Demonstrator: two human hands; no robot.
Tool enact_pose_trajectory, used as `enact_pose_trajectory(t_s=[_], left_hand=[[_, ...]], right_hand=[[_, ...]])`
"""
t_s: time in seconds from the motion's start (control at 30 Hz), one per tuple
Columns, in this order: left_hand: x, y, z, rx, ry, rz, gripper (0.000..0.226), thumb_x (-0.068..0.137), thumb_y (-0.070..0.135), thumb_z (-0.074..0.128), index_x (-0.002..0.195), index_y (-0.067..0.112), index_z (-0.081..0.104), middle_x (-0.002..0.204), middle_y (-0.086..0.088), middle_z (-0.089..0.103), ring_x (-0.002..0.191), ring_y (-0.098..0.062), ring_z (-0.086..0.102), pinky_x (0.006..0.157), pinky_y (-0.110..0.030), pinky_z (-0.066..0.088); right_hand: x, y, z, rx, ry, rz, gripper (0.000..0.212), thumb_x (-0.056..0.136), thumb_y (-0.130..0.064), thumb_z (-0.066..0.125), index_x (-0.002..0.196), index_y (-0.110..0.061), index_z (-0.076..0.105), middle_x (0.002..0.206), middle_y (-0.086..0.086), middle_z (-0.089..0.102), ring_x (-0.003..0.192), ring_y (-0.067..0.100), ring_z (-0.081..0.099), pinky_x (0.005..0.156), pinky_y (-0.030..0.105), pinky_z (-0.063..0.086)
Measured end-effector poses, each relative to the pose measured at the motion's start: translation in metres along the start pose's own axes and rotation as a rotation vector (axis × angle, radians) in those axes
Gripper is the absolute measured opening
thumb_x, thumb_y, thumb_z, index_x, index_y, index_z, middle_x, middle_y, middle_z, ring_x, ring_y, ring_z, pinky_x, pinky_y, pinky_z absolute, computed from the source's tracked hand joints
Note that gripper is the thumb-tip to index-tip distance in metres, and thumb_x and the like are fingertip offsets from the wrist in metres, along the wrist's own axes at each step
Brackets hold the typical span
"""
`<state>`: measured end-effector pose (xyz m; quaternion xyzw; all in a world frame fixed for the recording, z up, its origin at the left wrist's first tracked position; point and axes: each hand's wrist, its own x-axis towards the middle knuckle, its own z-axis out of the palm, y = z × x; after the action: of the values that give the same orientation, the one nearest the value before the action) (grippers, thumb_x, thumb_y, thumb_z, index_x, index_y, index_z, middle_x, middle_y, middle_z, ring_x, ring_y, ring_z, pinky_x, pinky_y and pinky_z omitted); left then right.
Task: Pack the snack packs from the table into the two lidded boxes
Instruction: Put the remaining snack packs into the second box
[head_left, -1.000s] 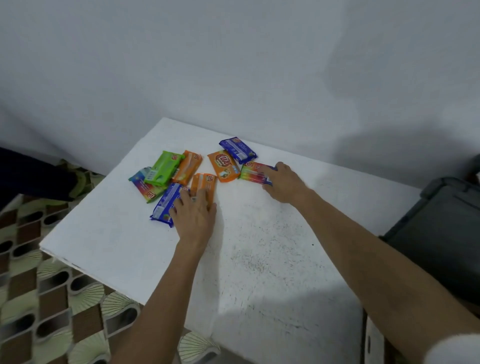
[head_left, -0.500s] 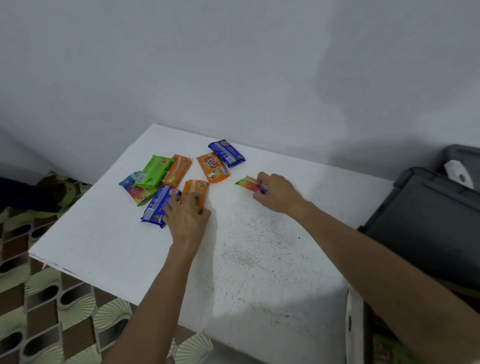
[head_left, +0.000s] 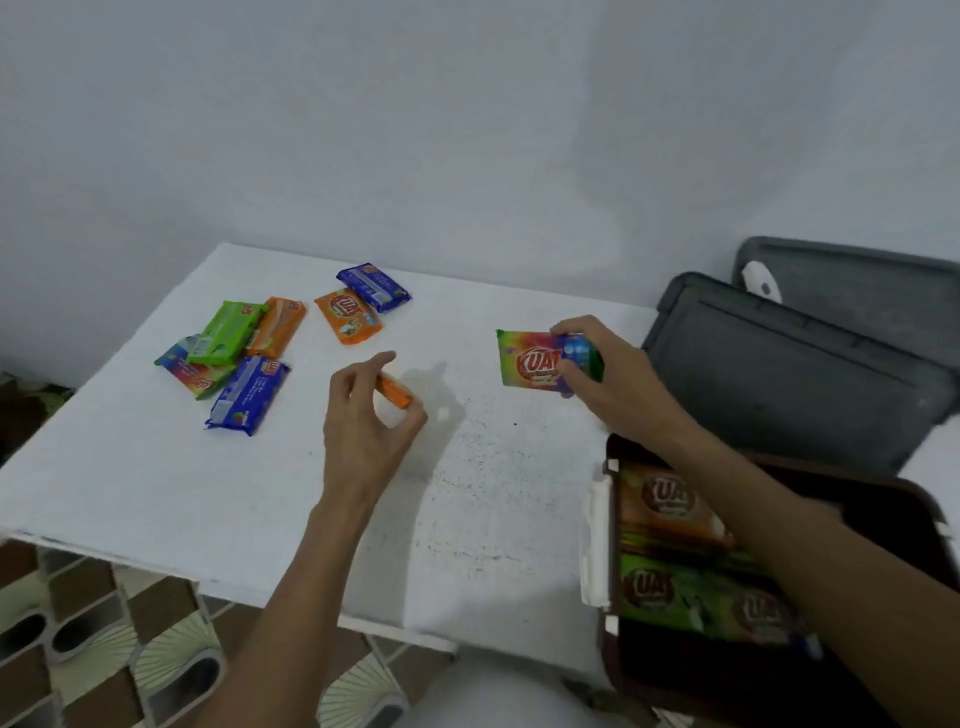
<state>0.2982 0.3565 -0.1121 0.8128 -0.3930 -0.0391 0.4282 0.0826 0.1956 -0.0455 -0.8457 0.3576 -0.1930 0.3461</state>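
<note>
The rainbow pack (head_left: 535, 361) was held face up over the right part of the white table (head_left: 156, 467), its right end pinched between the thumb and curled fingers of the right hand (head_left: 615, 382), close to the table's right edge. Toward the table's middle, the left hand (head_left: 366, 421) pinched an orange pack (head_left: 399, 394) between thumb and fingertips, with the index finger lifted and crooked above it; most of that pack was hidden behind the fingers, and it was lifted off the tabletop. The remaining packs lay in a loose group at the far left of the table: a green pack (head_left: 226, 332) resting partly on a second rainbow pack (head_left: 189, 370), a long orange pack (head_left: 276, 325) just beside the green one, a near blue pack (head_left: 249, 395) below them, and further right a logo-faced orange pack (head_left: 348, 314) touching a far blue pack (head_left: 374, 280). Beside the table's right edge stood an open brown box (head_left: 914, 499) with a white latch (head_left: 595, 545) on its left wall; inside it lay a boxed orange pack (head_left: 667, 506) and boxed green packs (head_left: 675, 592), partly covered by the right forearm. Beyond it sat a grey lid (head_left: 779, 379), and behind that another grey lid (head_left: 857, 280), both blurred. Patterned floor (head_left: 78, 623) showed under the table's near edge.
</note>
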Motion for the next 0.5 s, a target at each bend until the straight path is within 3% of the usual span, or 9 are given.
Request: enact_pose_trajectory(t_s=[0.07,0.2,0.37,0.5], left_hand=[[-0.011,0.018,0.003,-0.088,-0.009,0.121,0.064,0.076,0.020,0.079,0.133,0.026,0.050,0.125,0.002,0.050,0.110,-0.001,0.045,0.094,-0.006,0.034],[-0.033,0.053,0.007,-0.232,-0.174,0.242,0.072,0.077,0.016,0.078,0.134,0.039,0.042,0.128,0.019,0.047,0.117,0.000,0.049,0.096,-0.021,0.046],[-0.056,0.092,0.013,-0.229,-0.389,0.384,0.071,0.078,0.016,0.076,0.138,0.035,0.043,0.130,0.022,0.050,0.117,0.004,0.051,0.096,-0.009,0.038],[-0.070,0.118,0.017,-0.214,-0.514,0.459,0.066,0.079,0.023,0.071,0.139,0.035,0.045,0.125,0.017,0.055,0.115,-0.002,0.053,0.095,-0.008,0.036]], right_hand=[[-0.029,-0.002,-0.017,0.045,0.056,0.024,0.028,0.097,-0.025,0.054,0.123,-0.031,0.046,0.117,-0.008,0.053,0.084,0.004,0.062,0.059,0.011,0.053],[-0.086,-0.004,-0.049,0.162,0.160,0.013,0.020,0.099,-0.023,0.051,0.118,-0.029,0.051,0.108,-0.013,0.058,0.093,0.002,0.064,0.068,0.018,0.057],[-0.143,0.002,-0.079,0.235,0.193,0.023,0.022,0.098,-0.018,0.050,0.118,-0.025,0.056,0.102,-0.013,0.064,0.081,-0.006,0.066,0.058,0.010,0.051],[-0.181,0.014,-0.094,0.185,0.151,0.057,0.029,0.095,-0.028,0.050,0.123,-0.031,0.059,0.112,-0.016,0.065,0.099,-0.002,0.065,0.073,0.014,0.055]])
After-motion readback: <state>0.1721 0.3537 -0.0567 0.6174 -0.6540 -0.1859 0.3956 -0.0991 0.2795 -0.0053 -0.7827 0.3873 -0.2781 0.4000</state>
